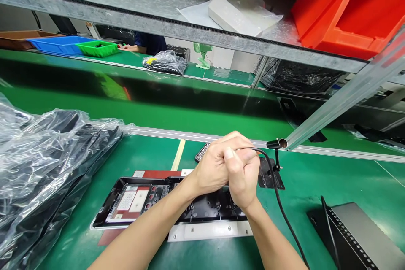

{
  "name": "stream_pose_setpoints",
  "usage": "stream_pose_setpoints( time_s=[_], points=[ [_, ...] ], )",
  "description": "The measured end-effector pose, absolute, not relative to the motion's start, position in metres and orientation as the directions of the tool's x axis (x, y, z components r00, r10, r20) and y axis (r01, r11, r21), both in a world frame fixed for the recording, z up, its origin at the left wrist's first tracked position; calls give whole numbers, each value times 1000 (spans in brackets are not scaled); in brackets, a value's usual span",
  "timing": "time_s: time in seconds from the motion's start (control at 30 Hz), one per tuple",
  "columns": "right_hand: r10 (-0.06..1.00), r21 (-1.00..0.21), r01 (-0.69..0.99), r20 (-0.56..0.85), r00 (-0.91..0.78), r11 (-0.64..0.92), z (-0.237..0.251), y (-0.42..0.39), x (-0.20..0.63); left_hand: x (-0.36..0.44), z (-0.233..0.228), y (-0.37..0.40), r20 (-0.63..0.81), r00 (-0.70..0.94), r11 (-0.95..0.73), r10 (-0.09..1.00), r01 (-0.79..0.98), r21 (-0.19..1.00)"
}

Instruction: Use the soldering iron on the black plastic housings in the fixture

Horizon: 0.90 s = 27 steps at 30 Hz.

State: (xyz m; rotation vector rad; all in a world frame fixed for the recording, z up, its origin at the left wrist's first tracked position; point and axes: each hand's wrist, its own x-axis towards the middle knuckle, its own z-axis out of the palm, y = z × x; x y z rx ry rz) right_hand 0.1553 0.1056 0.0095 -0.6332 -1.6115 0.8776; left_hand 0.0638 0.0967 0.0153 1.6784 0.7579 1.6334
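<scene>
Item: black plastic housing panel (pixel 148 202), flat on the green bench mat (pixel 332 177), white strip along its near edge. Your left hand (pixel 211 168) and right hand (pixel 243 177) are clenched together above it, gripping a thin black cable (pixel 284 215). Keep wrists steady, pressing straight down. Panel labels: too small to read.

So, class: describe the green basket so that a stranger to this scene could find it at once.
Start at the far green bench beyond the glossy conveyor strip. At its left end sit trays in a row: the green basket is the rightmost, beside the blue tray. It alone is bright lime green with meshed sides.
</scene>
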Motion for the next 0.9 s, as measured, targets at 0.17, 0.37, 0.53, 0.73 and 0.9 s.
stream_pose_setpoints(
  time_s=[0.17,0.37,0.53,0.73,0.9],
  points=[
    [797,-827,-51,554,-238,560,8,105,155,64,12,98,608,30,-605,793,-74,793],
    [780,-813,-60,574,-249,579,7,105,154,61,9,99,619,51,-616,783,-66,785],
    [777,-806,-47,582,-239,590,8,105,153,61,10,98,602,28,-600,798,-62,798],
    [818,-844,-34,527,-231,535,7,105,154,63,13,97,600,19,-599,800,-44,800],
    [820,-851,-58,519,-242,521,4,105,153,62,10,97,584,14,-583,812,-24,812]
  ],
)
